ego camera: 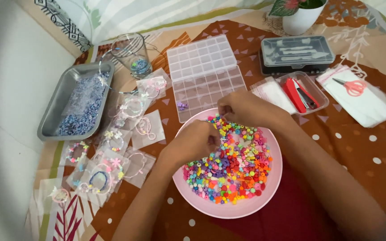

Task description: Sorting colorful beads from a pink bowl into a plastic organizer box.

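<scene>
I am sitting over the brown cloth with white dots point(362, 147), and everything here is placed around the big round pink plastic bowl point(271, 187) in front of me. Behind the bowl is lying the clear plastic box with many little square pockets point(204, 73), open, with a few purple bits in one pocket. To the left of the bowl is sitting the grey metal tray of blue bits point(74, 100), and nearer the bowl are lying small clear bags with bead bracelets point(132, 127). To the right of the bowl, behind it, are resting the small clear tub with a red tool point(302, 91) and the pink scissors point(351, 86).

Inside the bowl is the heap of small bright plastic beads point(228, 169). My left hand point(193, 143) is curling over the near-left part of the heap. My right hand point(244, 109) is curling over the far edge. My fingertips are pinching in close, but I cannot tell what they are holding.

To do this well, I think I should be picking one bead at a time, pinching gently, and keeping my hands low over the bowl so nothing is rolling away.
</scene>
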